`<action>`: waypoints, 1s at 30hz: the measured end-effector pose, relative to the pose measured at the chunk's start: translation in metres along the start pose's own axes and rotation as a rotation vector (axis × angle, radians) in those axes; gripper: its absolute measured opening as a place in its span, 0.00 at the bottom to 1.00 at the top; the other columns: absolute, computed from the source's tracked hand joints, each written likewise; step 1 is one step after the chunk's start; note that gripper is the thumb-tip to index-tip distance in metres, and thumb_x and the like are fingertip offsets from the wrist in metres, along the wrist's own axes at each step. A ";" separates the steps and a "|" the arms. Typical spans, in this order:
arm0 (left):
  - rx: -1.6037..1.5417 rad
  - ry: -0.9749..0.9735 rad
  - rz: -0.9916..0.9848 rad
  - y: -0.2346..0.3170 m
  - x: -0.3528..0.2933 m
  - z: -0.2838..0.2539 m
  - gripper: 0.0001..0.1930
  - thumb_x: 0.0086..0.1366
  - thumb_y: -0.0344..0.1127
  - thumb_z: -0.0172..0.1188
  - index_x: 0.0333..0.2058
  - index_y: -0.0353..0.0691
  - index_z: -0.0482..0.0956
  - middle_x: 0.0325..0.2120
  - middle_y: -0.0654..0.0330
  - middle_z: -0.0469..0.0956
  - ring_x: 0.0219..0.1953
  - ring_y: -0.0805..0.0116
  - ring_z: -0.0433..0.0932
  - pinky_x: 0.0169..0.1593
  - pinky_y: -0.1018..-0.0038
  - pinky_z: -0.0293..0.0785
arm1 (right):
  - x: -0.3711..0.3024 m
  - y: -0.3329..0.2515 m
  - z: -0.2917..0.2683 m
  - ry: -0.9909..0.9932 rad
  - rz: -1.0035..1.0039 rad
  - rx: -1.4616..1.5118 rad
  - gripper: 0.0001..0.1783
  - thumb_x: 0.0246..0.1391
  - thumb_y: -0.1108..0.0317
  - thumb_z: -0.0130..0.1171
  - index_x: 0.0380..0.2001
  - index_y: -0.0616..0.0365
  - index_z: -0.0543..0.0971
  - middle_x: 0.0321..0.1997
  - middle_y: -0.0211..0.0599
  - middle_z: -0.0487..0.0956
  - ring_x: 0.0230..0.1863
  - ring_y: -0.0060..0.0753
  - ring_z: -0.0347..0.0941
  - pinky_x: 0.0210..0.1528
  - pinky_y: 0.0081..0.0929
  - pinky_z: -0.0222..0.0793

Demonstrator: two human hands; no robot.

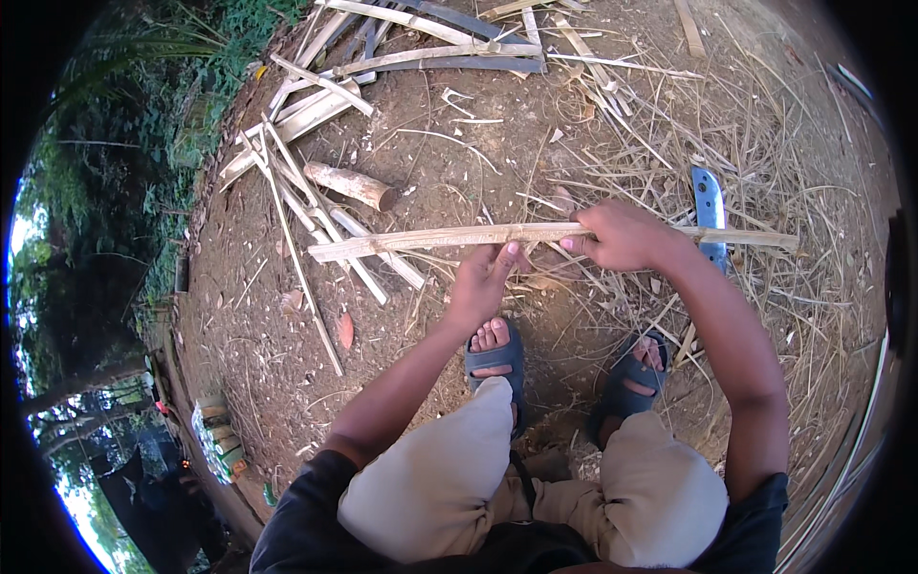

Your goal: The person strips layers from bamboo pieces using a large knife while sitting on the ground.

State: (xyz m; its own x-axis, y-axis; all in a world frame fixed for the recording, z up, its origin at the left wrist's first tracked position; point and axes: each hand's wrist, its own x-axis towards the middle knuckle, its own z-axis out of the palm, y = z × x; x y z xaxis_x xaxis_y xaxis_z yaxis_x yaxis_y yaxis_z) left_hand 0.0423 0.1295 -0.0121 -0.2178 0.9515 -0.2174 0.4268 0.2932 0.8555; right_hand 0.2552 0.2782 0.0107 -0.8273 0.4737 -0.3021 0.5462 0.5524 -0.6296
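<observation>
A long, pale bamboo strip (411, 239) is held level across the front of me, above the ground. My left hand (481, 287) is closed on it near the middle, the thumb on its lower edge and the other fingers partly hidden. Farther right, my right hand (620, 235) grips the same strip from above, its thumb and fingers pinched around it. Beyond the right hand, the strip crosses over a broad knife blade (709, 196) with a rounded end and small holes. I cannot make out the knife's handle.
A short cut log (351, 186) lies to the left among split bamboo pieces (296, 177). More slats (430, 53) are piled at the far side. Thin shavings (765, 182) cover the ground on the right. My sandalled feet (495, 364) are just below the strip. Green plants (182, 124) border the left.
</observation>
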 end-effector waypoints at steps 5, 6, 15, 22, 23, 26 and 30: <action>0.021 0.039 -0.082 0.020 -0.032 0.011 0.21 0.77 0.43 0.48 0.27 0.33 0.73 0.21 0.56 0.74 0.26 0.64 0.73 0.36 0.67 0.70 | 0.000 0.017 -0.013 0.132 0.207 -0.093 0.25 0.64 0.45 0.53 0.33 0.60 0.80 0.26 0.51 0.79 0.33 0.55 0.78 0.38 0.49 0.71; 0.065 0.022 -0.078 0.024 -0.039 0.006 0.21 0.77 0.43 0.48 0.26 0.33 0.71 0.21 0.56 0.74 0.25 0.65 0.72 0.35 0.67 0.69 | 0.000 0.026 -0.017 0.166 0.255 -0.108 0.25 0.64 0.45 0.53 0.33 0.59 0.80 0.26 0.49 0.79 0.32 0.54 0.78 0.38 0.49 0.72; 0.682 -0.132 0.839 0.078 -0.035 -0.032 0.37 0.63 0.58 0.62 0.59 0.33 0.67 0.54 0.42 0.72 0.60 0.43 0.70 0.61 0.54 0.69 | -0.022 0.036 -0.046 0.264 0.096 -0.427 0.16 0.59 0.53 0.59 0.34 0.55 0.79 0.22 0.42 0.79 0.30 0.49 0.80 0.35 0.49 0.74; 0.557 -0.549 -0.325 0.059 0.002 -0.078 0.42 0.64 0.69 0.54 0.55 0.30 0.71 0.38 0.45 0.80 0.38 0.53 0.82 0.44 0.58 0.82 | -0.012 0.041 -0.004 0.385 -0.125 -0.523 0.14 0.52 0.66 0.62 0.42 0.52 0.74 0.44 0.41 0.74 0.55 0.44 0.72 0.58 0.41 0.68; 0.252 -0.625 -0.482 0.040 -0.005 -0.077 0.41 0.66 0.69 0.53 0.53 0.29 0.72 0.33 0.48 0.80 0.32 0.57 0.82 0.40 0.60 0.83 | -0.009 0.045 0.003 0.415 -0.146 -0.507 0.14 0.52 0.67 0.61 0.42 0.52 0.74 0.44 0.41 0.74 0.56 0.44 0.71 0.58 0.42 0.67; -0.175 -0.795 -0.724 0.017 -0.014 -0.064 0.37 0.68 0.68 0.50 0.47 0.30 0.74 0.23 0.56 0.77 0.21 0.66 0.79 0.33 0.68 0.84 | -0.009 0.062 0.015 0.393 -0.128 -0.499 0.14 0.51 0.70 0.60 0.42 0.51 0.74 0.44 0.39 0.74 0.57 0.44 0.70 0.61 0.42 0.65; -0.262 -0.822 -0.685 0.009 -0.021 -0.041 0.33 0.71 0.66 0.46 0.44 0.34 0.73 0.17 0.62 0.72 0.16 0.72 0.75 0.29 0.74 0.83 | -0.019 0.080 0.034 0.517 -0.137 -0.492 0.14 0.50 0.72 0.58 0.42 0.51 0.74 0.46 0.38 0.74 0.57 0.45 0.69 0.63 0.41 0.63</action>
State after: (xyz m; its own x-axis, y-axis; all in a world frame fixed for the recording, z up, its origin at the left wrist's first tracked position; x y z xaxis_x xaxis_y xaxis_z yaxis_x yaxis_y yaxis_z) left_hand 0.0144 0.1084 0.0193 0.3550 0.3951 -0.8473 0.2182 0.8463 0.4860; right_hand 0.3104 0.2899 -0.0585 -0.7911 0.5745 0.2097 0.5385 0.8169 -0.2064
